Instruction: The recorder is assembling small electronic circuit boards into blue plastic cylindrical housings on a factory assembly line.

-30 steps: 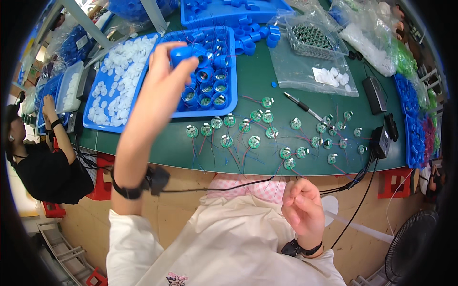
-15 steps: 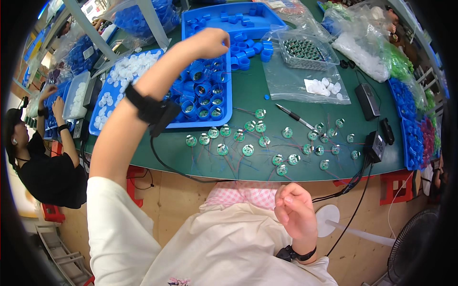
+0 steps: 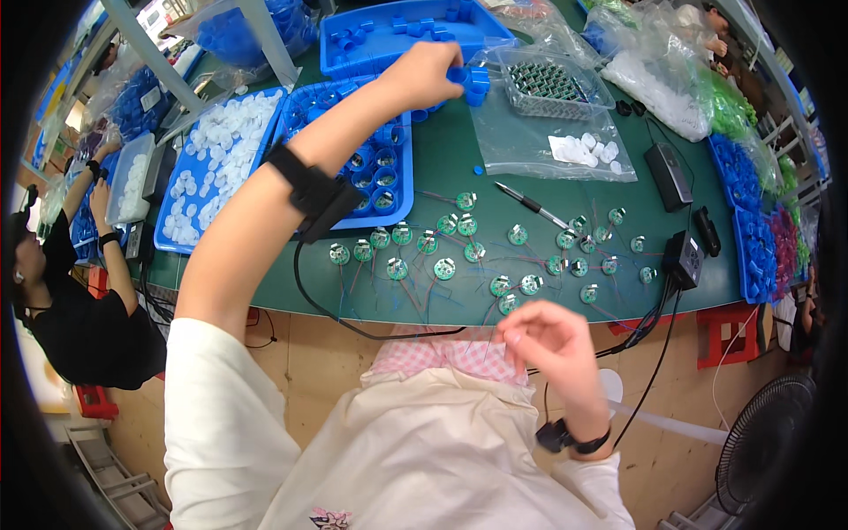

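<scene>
My left hand (image 3: 426, 76) is stretched over the far part of the table. Its curled fingers reach down at a small pile of blue plastic cups (image 3: 477, 86); their tips are hidden, so I cannot tell if one is gripped. My right hand (image 3: 555, 343) is at the table's near edge, thumb and fingers drawn together. What they pinch, if anything, is not clear; thin wires show beside them. Just beyond lies a round green circuit board (image 3: 507, 304). Several similar boards (image 3: 444, 268) with thin red and blue wires are spread over the green table.
Under my left forearm is a blue tray (image 3: 405, 190) of cups with boards inside. White discs fill another blue tray (image 3: 165, 231). A pen (image 3: 533, 206), a clear box (image 3: 565, 108) of boards and a black power box (image 3: 686, 260) lie rightward. A co-worker (image 3: 84, 309) sits left.
My left hand has moved right and reached the blue cup pile. My right hand has risen to the table edge beside the nearest board. The view has shifted slightly.
</scene>
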{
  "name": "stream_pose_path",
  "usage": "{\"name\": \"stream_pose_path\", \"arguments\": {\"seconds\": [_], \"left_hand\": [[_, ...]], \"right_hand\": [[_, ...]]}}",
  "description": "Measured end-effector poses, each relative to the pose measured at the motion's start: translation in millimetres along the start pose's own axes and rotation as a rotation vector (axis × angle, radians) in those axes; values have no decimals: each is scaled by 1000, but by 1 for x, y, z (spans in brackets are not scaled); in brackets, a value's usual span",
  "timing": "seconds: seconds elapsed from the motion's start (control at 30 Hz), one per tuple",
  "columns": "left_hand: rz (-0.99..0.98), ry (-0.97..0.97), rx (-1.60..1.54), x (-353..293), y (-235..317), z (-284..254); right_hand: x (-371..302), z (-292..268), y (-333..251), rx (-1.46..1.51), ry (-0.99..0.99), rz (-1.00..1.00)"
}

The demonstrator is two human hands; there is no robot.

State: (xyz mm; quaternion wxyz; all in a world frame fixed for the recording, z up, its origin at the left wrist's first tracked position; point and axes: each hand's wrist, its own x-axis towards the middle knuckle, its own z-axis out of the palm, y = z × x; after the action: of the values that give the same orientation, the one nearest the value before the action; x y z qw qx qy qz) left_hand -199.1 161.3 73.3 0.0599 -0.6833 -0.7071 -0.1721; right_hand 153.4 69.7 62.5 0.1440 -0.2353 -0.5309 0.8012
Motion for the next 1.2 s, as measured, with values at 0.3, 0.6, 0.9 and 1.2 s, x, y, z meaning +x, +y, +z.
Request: {"name": "stream_pose_path", "arguments": {"seconds": [0.3,0.6,0.9,1.2], "left_hand": [[-242,91,-1230,-146,132,-85],[-258,353,-1396,-237,163,-54],[-73,384,-1740,-243,167,-33],[-70,445,-1499,-239,169,-34]], "right_hand": [[101,-28,-41,-1251,-204,-533],[182,-43,-25,-1508,-611,-739],[167,-30,-29,-1343,-223,-958],[45,46,-56,-851,-218,-886]]}}
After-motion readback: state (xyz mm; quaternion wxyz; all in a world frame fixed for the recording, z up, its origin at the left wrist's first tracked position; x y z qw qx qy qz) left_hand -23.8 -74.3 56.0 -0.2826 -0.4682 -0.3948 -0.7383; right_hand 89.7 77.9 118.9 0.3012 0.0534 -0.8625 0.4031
